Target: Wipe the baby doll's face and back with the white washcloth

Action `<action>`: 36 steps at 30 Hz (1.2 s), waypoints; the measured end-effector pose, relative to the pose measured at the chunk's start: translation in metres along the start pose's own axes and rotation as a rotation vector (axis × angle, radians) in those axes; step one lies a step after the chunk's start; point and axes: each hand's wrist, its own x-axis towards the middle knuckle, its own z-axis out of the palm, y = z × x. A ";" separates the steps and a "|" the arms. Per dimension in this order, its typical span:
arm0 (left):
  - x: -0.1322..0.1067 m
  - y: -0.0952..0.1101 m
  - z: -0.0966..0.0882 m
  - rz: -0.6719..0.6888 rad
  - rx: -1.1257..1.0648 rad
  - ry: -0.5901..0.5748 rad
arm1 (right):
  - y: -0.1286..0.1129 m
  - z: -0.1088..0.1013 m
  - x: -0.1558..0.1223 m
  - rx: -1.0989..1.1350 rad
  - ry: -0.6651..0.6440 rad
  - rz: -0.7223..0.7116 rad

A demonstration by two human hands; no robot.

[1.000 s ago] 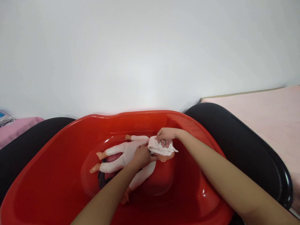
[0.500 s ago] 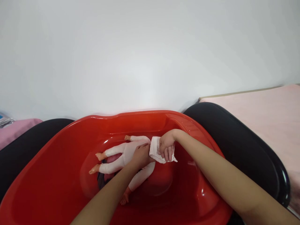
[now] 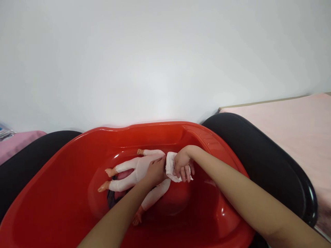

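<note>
A baby doll [image 3: 141, 168] with a white cloth body and limbs and bare plastic feet and hands lies on its back in a red baby bathtub [image 3: 51, 193]. My left hand [image 3: 156, 171] closes over its upper chest near the neck, thumb side hidden. Pressed over the doll's head end is a white cloth [image 3: 170, 166], which my right hand [image 3: 184, 163] grips from above, fingers curled down around it. The doll's head is hidden under the cloth and hands. Beneath its legs shows a dark and pinkish item [image 3: 111, 198], partly covered.
Black padded supports [image 3: 248, 148] flank the tub on both sides. A pale pink covered surface [image 3: 289, 134] lies at right, and a pink item [image 3: 22, 143] with a clear packet at far left. A white wall [image 3: 155, 62] rises behind the tub.
My right hand has shifted slightly down and left with the cloth, which is more bunched. My left hand and the doll have hardly moved.
</note>
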 end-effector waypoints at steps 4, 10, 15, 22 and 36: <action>-0.001 0.002 -0.002 -0.006 -0.024 -0.008 | -0.001 0.000 0.000 0.004 0.000 0.005; -0.003 0.001 -0.004 -0.013 0.000 -0.012 | -0.001 -0.002 0.000 0.012 0.005 -0.013; -0.003 0.000 -0.005 0.010 0.019 -0.006 | 0.000 -0.004 0.001 0.025 0.015 -0.029; -0.002 -0.005 0.001 0.008 -0.008 0.002 | 0.000 -0.002 -0.001 0.018 0.016 -0.034; -0.001 -0.001 -0.007 -0.043 0.034 -0.035 | -0.005 0.007 0.015 -0.045 0.061 -0.022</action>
